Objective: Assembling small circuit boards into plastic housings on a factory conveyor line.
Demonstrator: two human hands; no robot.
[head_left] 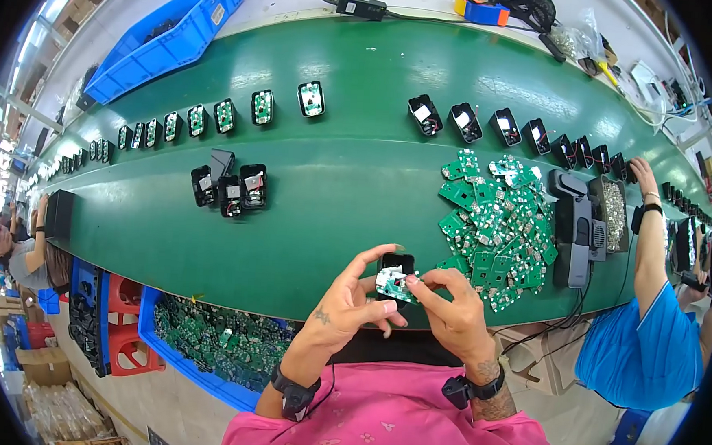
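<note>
My left hand [345, 302] grips a small black plastic casing [396, 262], held over the near edge of the green table. A green circuit board with a white part [391, 283] lies across the casing's near end. The fingertips of my right hand [458, 312] pinch at this board's right side; fingers partly hide it. A loose pile of green circuit boards [498, 231] spreads just beyond my right hand. Left of centre, several black casings [252, 185] sit in a cluster. A casing with its board inside [310, 100] belongs to the far-left row; the far-right row has open casings [425, 115].
Dark box-shaped devices [572, 240] and a tray of small metal parts [613, 212] stand right of the pile. A person in blue [646, 346] reaches over the table there. A blue crate [150, 55] is at back left; a blue bin [148, 312] of boards sits below.
</note>
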